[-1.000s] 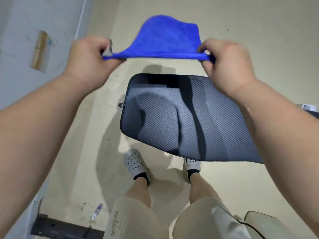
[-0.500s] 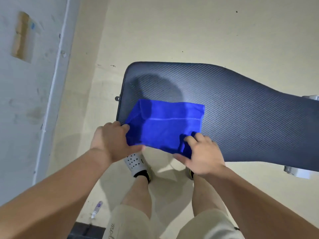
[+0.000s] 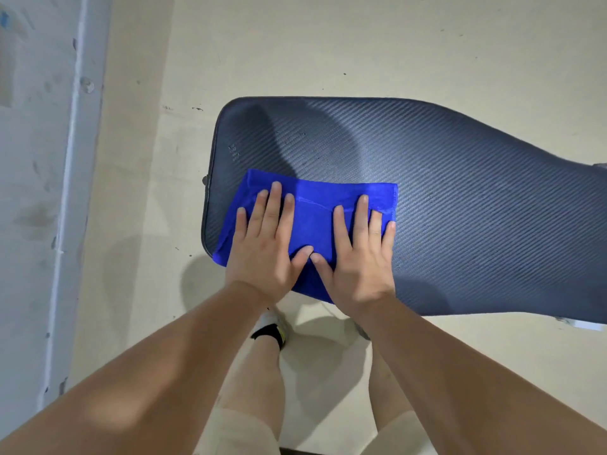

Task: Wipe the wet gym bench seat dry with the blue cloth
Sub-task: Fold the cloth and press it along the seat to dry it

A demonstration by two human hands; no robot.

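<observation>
Head camera looks down at the blue cloth (image 3: 312,224). It lies flat on the near left end of the dark bench seat (image 3: 460,208). The left hand (image 3: 266,244) presses on the cloth with straight, spread fingers and grips nothing. The right hand (image 3: 358,254) lies flat and open the same way, just beside it. The two thumb tips touch. The cloth reaches the seat's near edge. The floor (image 3: 295,44) below is pale.

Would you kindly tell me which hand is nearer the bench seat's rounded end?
Left. The left hand presses the blue cloth just beside the bench seat's rounded end; the right hand lies flat on the cloth further along the seat.
</observation>
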